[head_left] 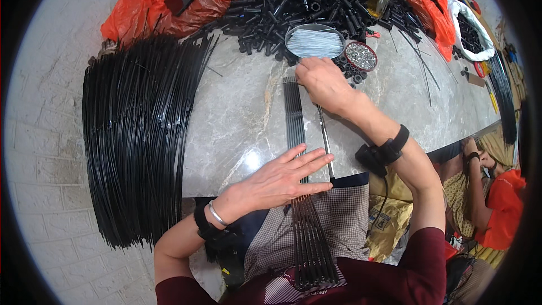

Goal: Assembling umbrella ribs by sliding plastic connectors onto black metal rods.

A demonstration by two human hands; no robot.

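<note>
A row of slim dark rods (294,113) lies side by side on the grey marbled table (237,130). Their black near ends run over the edge and fan out above my lap. Across the row rests my left hand (282,179), open, palm down with fingers stretched out. My right hand (324,83) is closed at the far ends of the rods, fingertips pinched together. A fine line shows beside those fingertips over the rods, but what they grip is too small to make out. Between my hands, a slender metal tool (324,135) lies just right of the row.
Behind my right hand stand an oval dish of thin whitish sticks (314,42) and a red-rimmed dish of small metal parts (361,56). Black plastic pieces (276,5) are heaped beyond. Long black strands (141,135) hang over the left edge. A co-worker (497,197) sits at right.
</note>
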